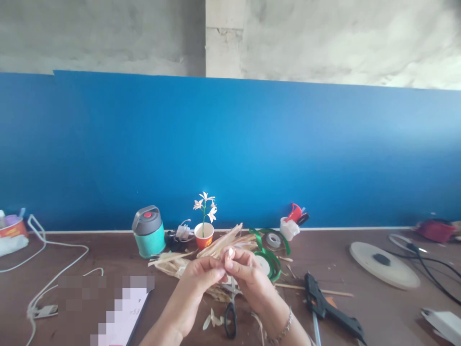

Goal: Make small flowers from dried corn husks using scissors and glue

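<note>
My left hand (201, 276) and my right hand (248, 278) meet above the brown table (108, 259), fingers pinched together on a small pale petal-like piece (229, 253). Under and behind them lies a heap of dried straw-coloured husk strips (216, 247). Black-handled scissors (230, 315) rest on the table just below my hands, with a few pale cut petals (213, 319) beside them. A red paper cup (203, 235) holding a small flower stem with pale blossoms (205, 204) stands behind the heap.
A black glue gun (326, 305) lies to the right. Green ribbon rolls (268, 254), a teal flask (148, 232), a white round lid (383, 264), white cables (46, 269), a white cup with a red tool (290, 226) and a blue wall panel (230, 154) surround the spot.
</note>
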Action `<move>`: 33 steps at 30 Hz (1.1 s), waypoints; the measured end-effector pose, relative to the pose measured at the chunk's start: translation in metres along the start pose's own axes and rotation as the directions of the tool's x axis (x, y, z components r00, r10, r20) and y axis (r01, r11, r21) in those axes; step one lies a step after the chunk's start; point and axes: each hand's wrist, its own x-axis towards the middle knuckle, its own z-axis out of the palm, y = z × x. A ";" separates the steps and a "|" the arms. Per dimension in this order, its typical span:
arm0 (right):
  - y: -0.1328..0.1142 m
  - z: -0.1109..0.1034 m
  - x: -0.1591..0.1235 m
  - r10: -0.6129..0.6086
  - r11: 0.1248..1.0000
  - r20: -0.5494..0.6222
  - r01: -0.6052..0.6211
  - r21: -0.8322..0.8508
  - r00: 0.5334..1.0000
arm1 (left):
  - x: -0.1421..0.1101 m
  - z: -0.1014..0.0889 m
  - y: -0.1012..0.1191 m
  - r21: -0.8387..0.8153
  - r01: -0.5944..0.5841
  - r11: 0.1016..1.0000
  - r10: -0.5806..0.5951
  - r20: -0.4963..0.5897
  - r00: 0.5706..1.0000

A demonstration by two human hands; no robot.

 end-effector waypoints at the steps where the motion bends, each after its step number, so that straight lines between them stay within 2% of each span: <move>1: 0.000 -0.001 0.000 0.011 1.000 -0.014 -0.011 0.005 1.000 | 0.000 0.001 0.001 0.000 -0.008 1.000 0.008 -0.003 1.000; 7: -0.002 -0.008 0.000 0.031 0.998 0.032 -0.033 0.052 0.999 | -0.001 0.003 0.003 -0.065 -0.012 0.998 0.012 -0.003 1.000; 12: -0.003 -0.007 0.000 0.011 1.000 -0.019 -0.010 0.023 1.000 | 0.000 0.000 0.000 -0.110 -0.002 0.994 0.009 0.060 0.998; 17: 0.000 -0.005 0.000 0.019 1.000 -0.023 -0.018 0.022 1.000 | 0.000 0.001 0.000 -0.137 0.023 0.990 -0.014 0.065 0.998; 25: 0.001 -0.002 0.000 0.013 0.997 -0.029 -0.011 0.074 0.999 | 0.001 0.000 -0.002 -0.133 0.045 0.990 -0.032 0.101 0.994; 33: 0.000 -0.001 -0.002 0.002 0.996 -0.023 0.000 0.084 1.000 | 0.001 -0.003 -0.002 -0.118 0.049 0.992 -0.038 0.088 0.995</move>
